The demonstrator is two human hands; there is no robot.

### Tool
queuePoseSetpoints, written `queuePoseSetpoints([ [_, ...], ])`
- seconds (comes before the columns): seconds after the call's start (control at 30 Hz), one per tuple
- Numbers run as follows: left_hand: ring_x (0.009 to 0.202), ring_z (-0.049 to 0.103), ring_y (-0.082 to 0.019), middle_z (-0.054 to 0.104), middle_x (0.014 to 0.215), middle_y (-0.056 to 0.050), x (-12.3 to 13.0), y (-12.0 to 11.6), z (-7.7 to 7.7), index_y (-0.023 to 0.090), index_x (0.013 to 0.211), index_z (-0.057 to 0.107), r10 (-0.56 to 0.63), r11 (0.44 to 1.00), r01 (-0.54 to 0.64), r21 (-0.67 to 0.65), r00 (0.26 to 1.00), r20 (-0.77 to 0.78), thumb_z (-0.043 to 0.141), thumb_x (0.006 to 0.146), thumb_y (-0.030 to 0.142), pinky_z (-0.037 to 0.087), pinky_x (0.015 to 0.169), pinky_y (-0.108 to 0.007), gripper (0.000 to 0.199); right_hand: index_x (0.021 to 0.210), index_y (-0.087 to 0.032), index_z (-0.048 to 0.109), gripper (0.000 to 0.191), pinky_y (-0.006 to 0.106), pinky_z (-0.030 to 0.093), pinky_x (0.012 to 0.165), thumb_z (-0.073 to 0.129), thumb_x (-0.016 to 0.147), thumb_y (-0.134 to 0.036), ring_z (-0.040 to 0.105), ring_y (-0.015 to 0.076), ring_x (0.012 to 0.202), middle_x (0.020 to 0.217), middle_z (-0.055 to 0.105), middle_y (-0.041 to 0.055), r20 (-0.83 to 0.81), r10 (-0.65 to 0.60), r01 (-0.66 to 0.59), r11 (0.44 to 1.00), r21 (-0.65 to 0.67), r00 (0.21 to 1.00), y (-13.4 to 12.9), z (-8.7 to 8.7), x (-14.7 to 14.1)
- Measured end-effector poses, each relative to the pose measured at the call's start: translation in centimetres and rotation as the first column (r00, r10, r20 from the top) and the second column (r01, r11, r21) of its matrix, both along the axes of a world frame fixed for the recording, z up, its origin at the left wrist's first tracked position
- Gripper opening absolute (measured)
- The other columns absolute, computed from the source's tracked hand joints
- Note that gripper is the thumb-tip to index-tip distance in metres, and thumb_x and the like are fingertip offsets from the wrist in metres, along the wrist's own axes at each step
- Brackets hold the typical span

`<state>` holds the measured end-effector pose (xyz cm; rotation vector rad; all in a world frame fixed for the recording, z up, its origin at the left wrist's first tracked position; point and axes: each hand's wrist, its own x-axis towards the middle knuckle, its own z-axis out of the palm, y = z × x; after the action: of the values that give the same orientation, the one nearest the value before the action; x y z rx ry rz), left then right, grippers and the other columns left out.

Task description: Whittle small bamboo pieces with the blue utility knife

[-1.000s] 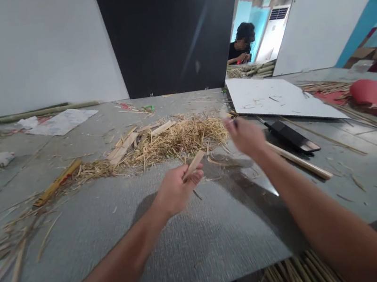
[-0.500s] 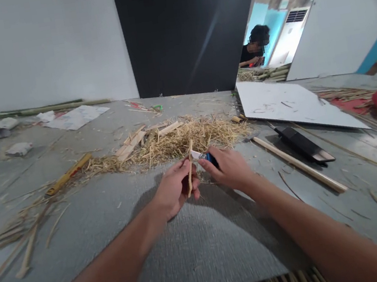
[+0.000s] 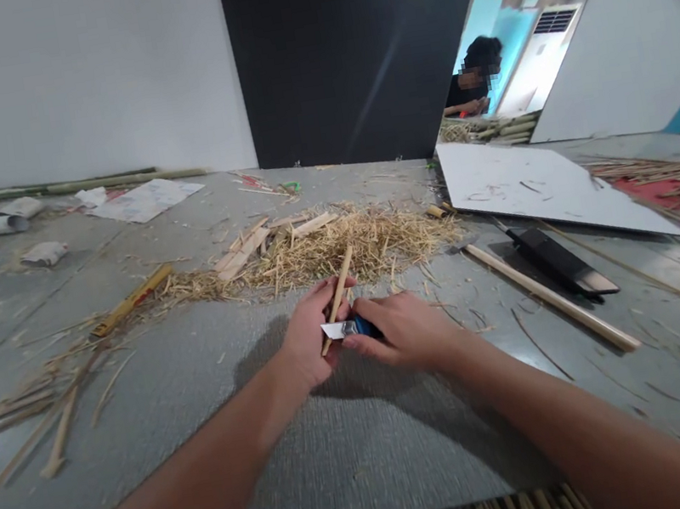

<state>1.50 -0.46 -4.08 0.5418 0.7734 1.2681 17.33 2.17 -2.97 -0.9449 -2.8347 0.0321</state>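
Observation:
In the middle of the view, my left hand [image 3: 310,332] is closed round a short, thin wooden stick [image 3: 342,284] that slants up and to the right. My right hand [image 3: 407,330] grips the blue handle of a knife [image 3: 337,330], whose wide silvery blade points left and lies across the lower part of the stick. Just beyond both hands is a pile of straw-coloured shavings [image 3: 369,237], with flat pale wood pieces [image 3: 242,253] at its left side.
A yellow bamboo piece [image 3: 131,301] and split strips lie left. To the right are a long pale rod [image 3: 550,297], a black object [image 3: 560,261] and a white board [image 3: 542,188]. A person [image 3: 476,74] is visible at the back right.
The knife blade has moved from the upper part of the stick down to its lower part, nearer to me. The stick now tilts more to the right. The view has shifted slightly.

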Motion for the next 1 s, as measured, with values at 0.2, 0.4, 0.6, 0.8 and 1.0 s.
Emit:
queuePoseSetpoints([
  [0.2, 0.039, 0.041, -0.006, 0.045, 0.055, 0.004, 0.06, -0.01, -0.12, 0.015, 0.086, 0.063, -0.01, 1.0, 0.009, 0.015, 0.996, 0.087, 0.051, 0.09, 0.026, 0.026, 0.032, -0.015, 0.016, 0.108, -0.016, 0.057, 0.053, 0.031, 0.021, 0.057, 0.03, 0.097, -0.06, 0.062, 0.0209, 0.067, 0.087, 0.072, 0.0092, 0.023, -0.018, 0.018, 1.0, -0.001, 1.0, -0.05, 0.02, 0.0],
  [0.4, 0.039, 0.044, -0.007, 0.045, 0.05, 0.004, 0.4, 0.03, -0.15, 0.013, 0.088, 0.064, 0.032, 0.997, -0.025, -0.071, 0.994, 0.103, 0.048, 0.092, 0.025, 0.032, 0.034, -0.015, 0.021, 0.107, -0.016, 0.058, 0.053, 0.031, 0.021, 0.056, 0.03, 0.096, -0.06, 0.063, 0.0212, 0.067, 0.086, 0.073, 0.0095, 0.045, -0.017, 0.017, 1.0, 0.004, 0.999, -0.48, 0.28, -0.31],
  [0.6, 0.029, 0.036, -0.006, 0.047, 0.048, 0.005, 0.25, -0.17, 0.25, 0.014, 0.1, 0.065, 0.011, 0.988, 0.009, -0.156, 0.992, 0.126, 0.049, 0.092, 0.026, 0.021, 0.026, -0.015, 0.021, 0.109, -0.017, 0.058, 0.055, 0.031, 0.021, 0.055, 0.03, 0.095, -0.062, 0.06, 0.0198, 0.062, 0.085, 0.072, 0.0086, 0.051, -0.066, 0.065, 0.997, 0.034, 0.997, -0.48, 0.17, -0.42],
  [0.8, 0.026, 0.039, -0.005, 0.05, 0.052, 0.006, 0.06, -0.34, 0.54, 0.019, 0.116, 0.063, -0.027, 0.988, 0.048, -0.15, 0.99, 0.139, 0.047, 0.095, 0.026, 0.015, 0.025, -0.013, 0.028, 0.107, -0.018, 0.058, 0.056, 0.031, 0.017, 0.055, 0.028, 0.095, -0.064, 0.059, 0.0186, 0.064, 0.085, 0.071, 0.0064, -0.005, -0.057, 0.057, 0.997, 0.055, 0.998, -0.41, 0.21, -0.36],
  [1.0, 0.023, 0.036, -0.005, 0.048, 0.047, 0.007, -0.06, -0.05, 0.12, 0.019, 0.115, 0.065, -0.08, 0.983, 0.105, -0.147, 0.983, 0.165, 0.049, 0.094, 0.024, 0.017, 0.023, -0.014, 0.027, 0.099, -0.017, 0.06, 0.063, 0.032, 0.013, 0.055, 0.024, 0.093, -0.07, 0.058, 0.0177, 0.06, 0.082, 0.071, 0.0063, -0.004, -0.075, 0.075, 0.991, 0.107, 0.997, -0.15, 0.25, -0.02],
])
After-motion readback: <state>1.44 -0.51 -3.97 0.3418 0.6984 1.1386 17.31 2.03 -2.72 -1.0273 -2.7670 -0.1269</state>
